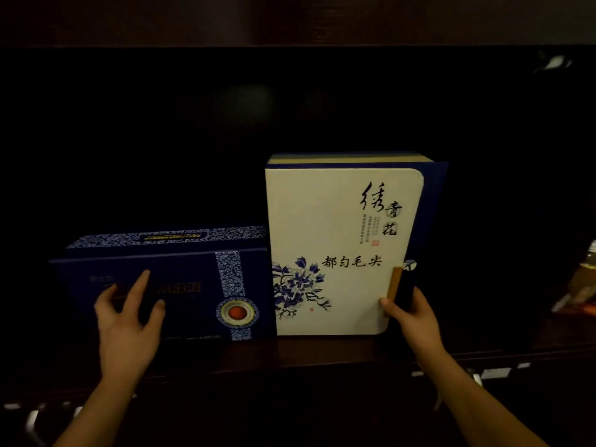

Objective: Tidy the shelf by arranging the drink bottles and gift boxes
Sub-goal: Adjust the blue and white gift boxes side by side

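Note:
Two gift boxes stand side by side and touching on a dark wooden shelf (322, 353). The dark blue gift box (180, 279) on the left is low and wide, with a patterned band and a red round emblem. The white gift box (335, 246) on the right is taller, printed with blue flowers and black calligraphy. My left hand (129, 321) lies flat against the blue box's front, fingers spread. My right hand (409, 317) grips the white box's lower right edge, thumb on its front. No drink bottles can be made out on this shelf.
The shelf's back and upper space are dark. At the far right edge, some yellowish packaged items (580, 285) sit in the neighbouring compartment. A lower ledge with small pale labels (493, 372) runs below the shelf board.

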